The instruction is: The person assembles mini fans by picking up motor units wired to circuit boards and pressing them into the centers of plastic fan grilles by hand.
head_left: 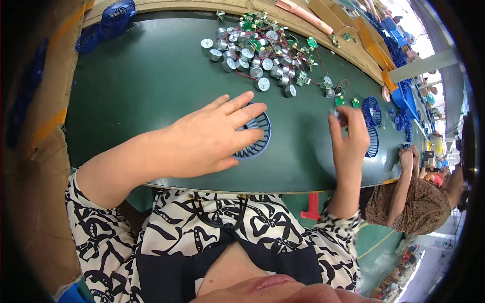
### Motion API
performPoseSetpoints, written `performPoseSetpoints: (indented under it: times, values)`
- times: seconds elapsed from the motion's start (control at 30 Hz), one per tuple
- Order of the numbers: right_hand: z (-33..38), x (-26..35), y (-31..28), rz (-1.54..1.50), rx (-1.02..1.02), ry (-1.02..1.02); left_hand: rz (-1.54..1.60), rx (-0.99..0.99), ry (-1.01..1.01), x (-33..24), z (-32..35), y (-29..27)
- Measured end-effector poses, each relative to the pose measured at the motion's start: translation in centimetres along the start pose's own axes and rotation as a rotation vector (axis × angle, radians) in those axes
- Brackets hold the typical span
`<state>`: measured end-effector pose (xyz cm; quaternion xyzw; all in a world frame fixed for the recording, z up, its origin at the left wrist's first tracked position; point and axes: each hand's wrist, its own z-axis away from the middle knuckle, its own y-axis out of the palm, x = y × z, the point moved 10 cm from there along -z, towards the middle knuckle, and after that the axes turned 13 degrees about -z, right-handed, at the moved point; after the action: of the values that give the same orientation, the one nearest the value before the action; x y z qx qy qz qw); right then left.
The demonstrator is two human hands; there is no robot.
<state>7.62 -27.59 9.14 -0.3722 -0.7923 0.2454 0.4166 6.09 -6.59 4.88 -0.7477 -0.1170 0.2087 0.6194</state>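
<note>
My left hand [202, 134] lies palm down over a round blue fan grille [263, 132] on the green table, its fingers spread across the ribs. Much of the grille is hidden under the palm and fingers. Farther right, my right hand [349, 134] has its thumb and forefinger around a small silver motor [340, 119], mostly covered by the fingers. A green circuit board [339, 101] shows just beyond the fingertips. Right beside this hand, two more blue grilles [372, 141] rest on the table.
A heap of silver motors [247, 54] with red wires and green boards spreads over the far side of the table [141, 76]. Blue grilles [117, 17] sit at the far left corner. Cardboard boxes [336, 17] line the far edge. Another person [409, 204] works at the right.
</note>
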Motion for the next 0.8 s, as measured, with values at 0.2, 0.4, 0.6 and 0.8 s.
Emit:
performPoseSetpoints:
  times: [0.2, 0.4, 0.6, 0.8]
  values:
    - [8.7, -0.6, -1.0, 0.006, -0.118, 0.162, 0.051, -0.105, 0.064, -0.7, -1.0, -0.3]
    - [8.6, -1.4, -1.5, 0.088, -0.02, 0.222, -0.037, -0.179, -0.268, 3.0, 0.0, -1.0]
    - [8.3, -2.4, -0.2, 0.153, 0.018, 0.362, 0.132, -0.049, -0.215, 2.6, -0.4, 0.0]
    - [7.0, -0.7, 0.6, -0.181, -0.016, 0.363, 0.256, -0.161, -0.142, 1.4, -0.8, -0.1]
